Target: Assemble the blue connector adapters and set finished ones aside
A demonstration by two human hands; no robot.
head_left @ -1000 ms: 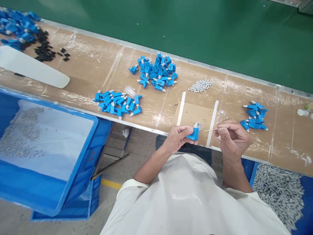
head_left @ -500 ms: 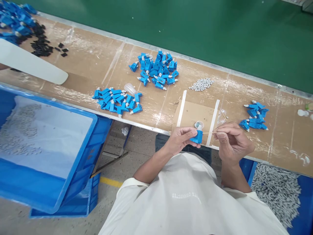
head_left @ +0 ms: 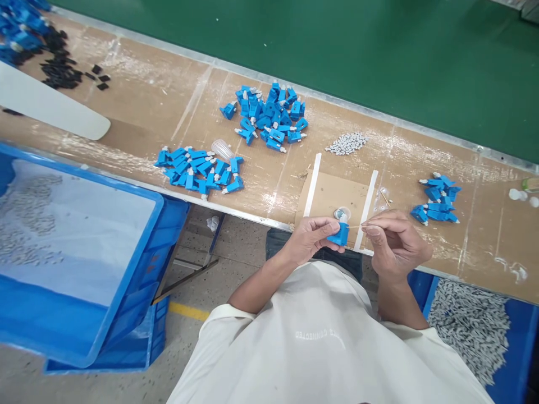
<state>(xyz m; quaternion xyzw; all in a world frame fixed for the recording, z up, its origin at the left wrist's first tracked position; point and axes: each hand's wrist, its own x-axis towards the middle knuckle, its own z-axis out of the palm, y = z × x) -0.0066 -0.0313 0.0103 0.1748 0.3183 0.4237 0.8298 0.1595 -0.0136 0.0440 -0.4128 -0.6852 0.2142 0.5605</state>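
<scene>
1. Blue block [head_left: 338,234] with a pale tip is at the table's near edge, over the lower part of a cardboard sheet [head_left: 337,193], held by the left hand [head_left: 314,241]: thumb on top, fingers beneath.
2. The right hand [head_left: 396,244] pinches a thin stick [head_left: 354,226] between thumb and fingers. The stick points left at the block's side; whether its end touches is too small to tell.
3. The two hands are apart, with the stick spanning the gap.
4. Just beyond the block, a small clear cup [head_left: 342,213] sits on the sheet, between two white strips that run down its left and right sides.
5. Past the sheet's far edge lies a pile of small grey pieces [head_left: 347,143].
6. On the table [head_left: 497,247], one heap of blue blocks [head_left: 269,115] lies toward the far edge, and a second group [head_left: 200,171] lies along the near edge, beside a clear ribbed cup [head_left: 222,149] on its side.
7. A smaller cluster [head_left: 437,199] lies right of the right hand.
</scene>
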